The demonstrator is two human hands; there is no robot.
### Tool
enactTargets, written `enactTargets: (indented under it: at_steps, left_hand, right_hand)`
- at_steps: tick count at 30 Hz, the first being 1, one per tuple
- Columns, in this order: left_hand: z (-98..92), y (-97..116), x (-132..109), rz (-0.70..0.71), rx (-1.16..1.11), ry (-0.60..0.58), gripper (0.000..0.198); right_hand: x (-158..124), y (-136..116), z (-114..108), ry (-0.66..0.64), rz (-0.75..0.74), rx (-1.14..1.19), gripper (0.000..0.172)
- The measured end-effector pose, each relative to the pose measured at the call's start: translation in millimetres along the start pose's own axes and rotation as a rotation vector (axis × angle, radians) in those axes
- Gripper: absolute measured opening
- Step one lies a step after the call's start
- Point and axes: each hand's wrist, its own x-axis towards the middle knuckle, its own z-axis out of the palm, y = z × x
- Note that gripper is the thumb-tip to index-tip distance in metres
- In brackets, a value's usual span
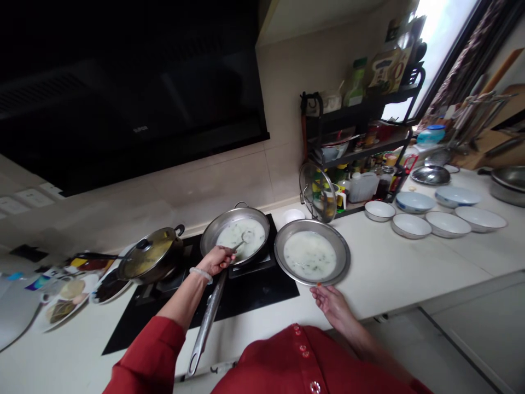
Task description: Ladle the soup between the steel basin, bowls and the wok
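My left hand (219,259) is closed around the handle of a metal spoon (243,239), whose bowl dips into a white, milky soup with dark bits. That soup sits in a steel wok (210,236) on the black gas stove (262,289). The wok's long handle (208,322) points toward me, below my left forearm. To the right, a wide metal basin (348,261) holds more of the white soup. My right hand (331,302) grips the basin's near rim with its fingertips.
A glass-lidded pot (148,256) and plates of food (65,306) stand at left. Several bowls (411,225) sit on the counter at right. Behind the basin are a glass lid (318,191) and a black spice rack (361,109). A range hood (135,98) hangs overhead.
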Motion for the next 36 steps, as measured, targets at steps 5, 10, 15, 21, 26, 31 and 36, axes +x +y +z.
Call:
enactTargets:
  at_steps: [5,10,15,21,26,31,36]
  left_hand:
    - [-8.3,4.9,-3.8,-0.070,-0.159,-0.066,0.011]
    - [-18.0,7.7,-11.4,-0.123,-0.299,-0.082,0.019]
    - [-25.3,9.3,-18.8,-0.182,-0.403,-0.113,0.022]
    - [-28.8,7.6,-21.9,-0.236,-0.523,-0.139,0.025]
    - [-28.0,7.1,-22.9,-0.250,-0.551,-0.137,0.025]
    - [-27.3,6.2,-22.3,-0.270,-0.557,-0.133,0.025]
    - [-26.0,7.5,-23.8,-0.269,-0.570,-0.142,0.026]
  right_hand:
    - [-1.2,-0.4,0.4,-0.007,-0.003,0.008,0.026]
    - [-1.1,-1.1,-0.6,-0.022,-0.012,-0.031,0.025]
    - [-1.1,-2.0,-0.3,-0.011,-0.005,-0.038,0.028]
    - [-0.5,-2.4,-1.0,-0.012,0.004,-0.038,0.027]
    - [-0.8,-2.5,-1.6,-0.023,-0.001,-0.051,0.026]
    - [-1.1,-2.5,-0.8,-0.005,0.008,-0.031,0.024]
    - [-0.4,-1.8,-1.4,-0.009,-0.007,-0.066,0.022]
